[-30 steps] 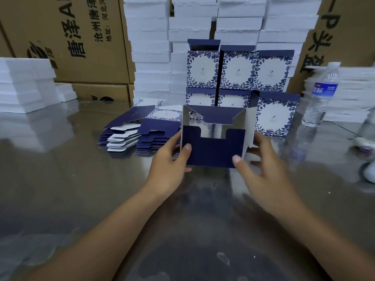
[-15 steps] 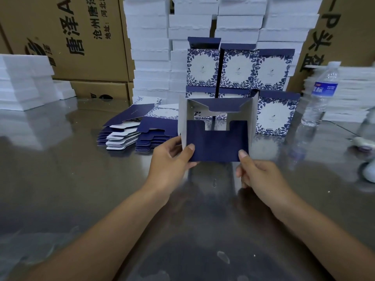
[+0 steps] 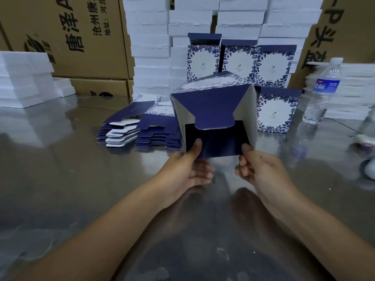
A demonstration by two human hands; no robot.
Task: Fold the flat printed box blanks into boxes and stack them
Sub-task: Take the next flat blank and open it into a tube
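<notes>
The box (image 3: 215, 110) is held clear of the table (image 3: 60, 179) and tilted so that one end is turned toward the camera. On that end a navy flap, tapered and ending in a tab, is folded down from the upper edge, and a darker navy flap is raised from the lower edge. White inner faces of the side flaps are seen left and right. The upper side is printed with blue leaves on white, but it is foreshortened and blurred. The lower left corner is pinched by the left hand (image 3: 188, 167), thumb on the navy flap and fingers curled beneath. The lower right corner is gripped likewise by the right hand (image 3: 261, 167). Most of the fingers are hidden under the box. Left of the box, flat blanks (image 3: 140, 128) are piled. Behind it, finished boxes (image 3: 239, 61) are stacked, the lower row partly covered by it. Right of it a bottle (image 3: 322, 92) is stood, its label unreadable.
</notes>
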